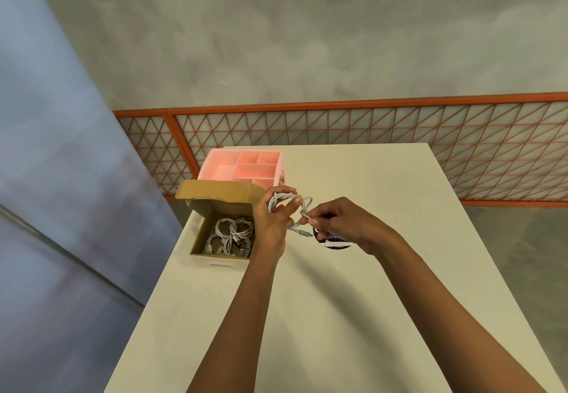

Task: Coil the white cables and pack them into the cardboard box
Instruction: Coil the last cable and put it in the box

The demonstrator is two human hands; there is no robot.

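Head view has the left grip (270, 222) held just above the worktop (384, 285), its fingers curled through a bundle of white cable (281, 198), likely so the loops cannot spring apart. The right grip (341, 223) pinches the cable's loose tail just beside the bundle, probably to wind it round the loops and lock the coil. Both forearms reach forward from the near edge, the wrists meeting just right of the cardboard box (196, 240). It sits open at the worktop's left edge, lid folded back, near enough for a short drop. Several coiled cables (233, 232) lie inside. A pink organiser (242, 165) stands just behind.
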